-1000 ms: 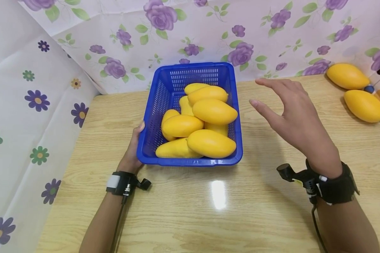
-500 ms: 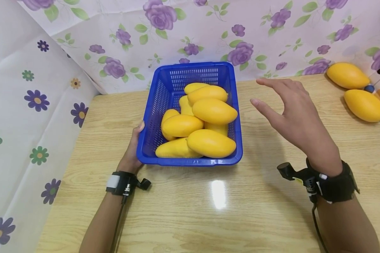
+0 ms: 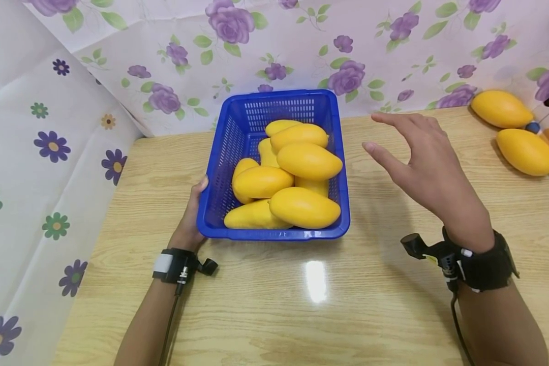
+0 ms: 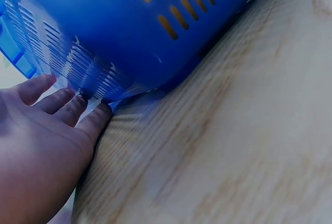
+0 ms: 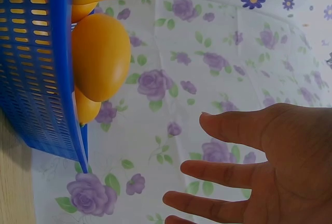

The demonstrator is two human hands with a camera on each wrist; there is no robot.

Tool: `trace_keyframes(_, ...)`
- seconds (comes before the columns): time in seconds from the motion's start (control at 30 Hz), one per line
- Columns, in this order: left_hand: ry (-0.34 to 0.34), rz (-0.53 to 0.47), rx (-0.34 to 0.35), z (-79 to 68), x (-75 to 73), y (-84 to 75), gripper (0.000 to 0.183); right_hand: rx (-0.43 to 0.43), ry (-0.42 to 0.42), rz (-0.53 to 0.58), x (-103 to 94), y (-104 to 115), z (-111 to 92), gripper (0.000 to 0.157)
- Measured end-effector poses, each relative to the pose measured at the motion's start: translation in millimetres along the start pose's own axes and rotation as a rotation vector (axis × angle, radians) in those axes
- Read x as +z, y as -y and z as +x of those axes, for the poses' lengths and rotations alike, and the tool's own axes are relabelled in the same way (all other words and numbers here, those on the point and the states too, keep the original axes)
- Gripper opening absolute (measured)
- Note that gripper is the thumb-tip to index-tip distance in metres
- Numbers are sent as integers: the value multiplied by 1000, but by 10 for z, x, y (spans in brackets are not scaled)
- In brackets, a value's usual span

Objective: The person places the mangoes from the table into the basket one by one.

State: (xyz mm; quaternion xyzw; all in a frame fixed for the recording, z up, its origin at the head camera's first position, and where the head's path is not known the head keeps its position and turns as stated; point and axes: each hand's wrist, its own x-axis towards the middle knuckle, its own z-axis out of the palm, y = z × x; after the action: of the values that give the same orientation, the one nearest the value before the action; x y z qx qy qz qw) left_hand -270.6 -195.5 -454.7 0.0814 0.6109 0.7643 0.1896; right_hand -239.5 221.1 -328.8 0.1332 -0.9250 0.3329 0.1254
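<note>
A blue plastic basket (image 3: 274, 234) with slotted walls stands on the table, heaped with several yellow mangoes (image 3: 305, 208). My left hand (image 3: 189, 216) touches the basket's left side, thumb tip near the rim. In the left wrist view, the straight fingers of that hand (image 4: 44, 141) rest against the slotted wall low down. To the right of the basket, my right hand (image 3: 427, 168) hovers above the table, thumb and fingers spread, holding nothing. The right wrist view has the hand (image 5: 290, 162) apart from the basket, where a mango (image 5: 101, 57) rises above the rim.
Two more mangoes (image 3: 501, 109) lie at the table's far right corner by a small dark blue round shape. A flower-printed sheet (image 3: 274, 46) covers the wall behind, and another sheet (image 3: 36, 178) stands along the left edge. Light glares off the wooden table (image 3: 256, 310).
</note>
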Motion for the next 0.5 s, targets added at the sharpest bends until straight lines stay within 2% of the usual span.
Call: trace_keyframes(0.5, 0, -13, 1, -2, 3, -5, 65, 24, 10, -6, -4, -23, 13, 55)
